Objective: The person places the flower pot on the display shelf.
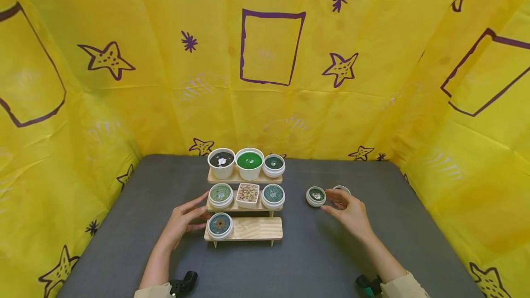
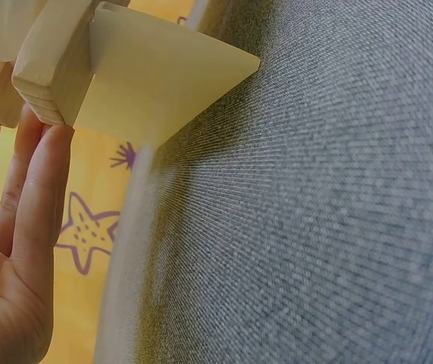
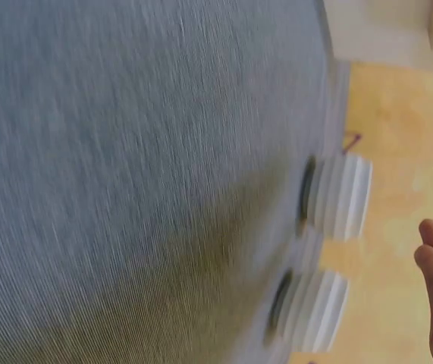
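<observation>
A three-step wooden display stand (image 1: 258,229) holds small white cups and ribbed jars. My left hand (image 1: 182,224) is at its left side, and in the left wrist view fairly straight fingertips (image 2: 49,163) touch the ends of the wooden boards (image 2: 53,83). On the front step sits a jar with a blue-grey filling (image 1: 220,225). My right hand (image 1: 349,210) hovers beside a white jar with a dark green filling (image 1: 316,196), its fingers extended. A second white jar (image 1: 342,189) is partly hidden behind that hand. In the right wrist view, the fingers stay apart from both jars (image 3: 339,197).
The middle step carries a light green jar (image 1: 221,195), a square dish of chips (image 1: 248,194) and a teal jar (image 1: 273,195). On the back step are a black-filled cup (image 1: 221,162), a green-filled cup (image 1: 249,162) and a dark green jar (image 1: 274,165). Yellow cloth surrounds the grey table (image 1: 306,266).
</observation>
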`<state>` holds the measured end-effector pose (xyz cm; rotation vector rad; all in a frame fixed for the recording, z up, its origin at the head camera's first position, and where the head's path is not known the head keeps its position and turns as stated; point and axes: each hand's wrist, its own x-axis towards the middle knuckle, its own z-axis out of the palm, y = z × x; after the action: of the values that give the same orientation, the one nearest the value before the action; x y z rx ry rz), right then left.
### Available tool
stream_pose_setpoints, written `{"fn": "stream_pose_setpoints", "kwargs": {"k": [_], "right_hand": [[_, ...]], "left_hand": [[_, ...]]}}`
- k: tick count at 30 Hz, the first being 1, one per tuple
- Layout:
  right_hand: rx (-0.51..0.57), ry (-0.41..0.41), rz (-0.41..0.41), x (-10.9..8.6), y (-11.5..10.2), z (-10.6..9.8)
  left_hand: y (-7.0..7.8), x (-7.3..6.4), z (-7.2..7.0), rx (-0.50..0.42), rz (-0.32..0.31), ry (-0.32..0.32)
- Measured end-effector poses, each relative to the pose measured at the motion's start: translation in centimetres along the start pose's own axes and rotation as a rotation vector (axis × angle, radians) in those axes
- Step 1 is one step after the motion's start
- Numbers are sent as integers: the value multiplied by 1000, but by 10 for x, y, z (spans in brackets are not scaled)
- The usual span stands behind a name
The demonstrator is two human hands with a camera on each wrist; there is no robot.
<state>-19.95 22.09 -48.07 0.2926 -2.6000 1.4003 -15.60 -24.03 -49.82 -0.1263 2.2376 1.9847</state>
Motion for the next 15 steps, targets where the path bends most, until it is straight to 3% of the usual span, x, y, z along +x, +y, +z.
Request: {"fn": "stream_pose_setpoints", "kwargs": {"k": [7, 15], "right_hand": [[-47, 91, 90, 14, 19, -17], [-69, 109, 201, 26, 45, -27]], "left_hand": [[-1, 1, 1, -6, -5, 8], [0, 0, 1, -5, -3, 7]]}}
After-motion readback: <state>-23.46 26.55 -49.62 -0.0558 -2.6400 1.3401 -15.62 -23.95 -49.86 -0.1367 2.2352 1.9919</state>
